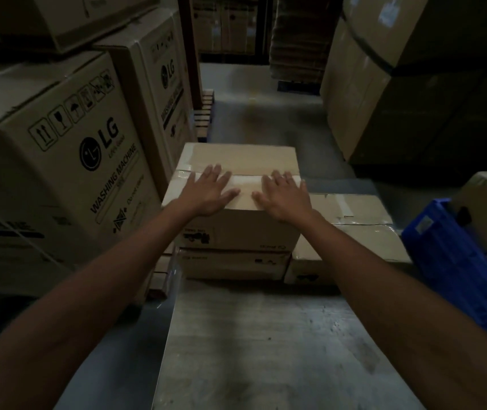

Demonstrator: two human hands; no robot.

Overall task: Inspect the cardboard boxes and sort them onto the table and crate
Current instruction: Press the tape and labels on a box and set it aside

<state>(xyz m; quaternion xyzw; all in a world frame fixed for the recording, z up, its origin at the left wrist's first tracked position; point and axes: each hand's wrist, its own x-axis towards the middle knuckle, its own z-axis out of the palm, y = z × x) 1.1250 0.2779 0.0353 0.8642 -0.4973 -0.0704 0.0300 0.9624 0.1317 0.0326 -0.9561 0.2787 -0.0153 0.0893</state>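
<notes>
Cardboard box (pixel 242 157), left hand (pixel 211 192), right hand (pixel 284 197), palms apparently flat atop

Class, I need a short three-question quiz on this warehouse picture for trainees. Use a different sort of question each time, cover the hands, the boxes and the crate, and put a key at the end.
1. True or false: the left hand and the right hand both lie flat on the top box, with straight fingers over its tape strip.
2. On which side of the table is the blue crate? A: left. B: right. C: on top of the stacked boxes.
3. Fill in the word: the large carton at the left reads "LG ... MACHINE".

Key: 1 true; 2 B; 3 WASHING.
</notes>
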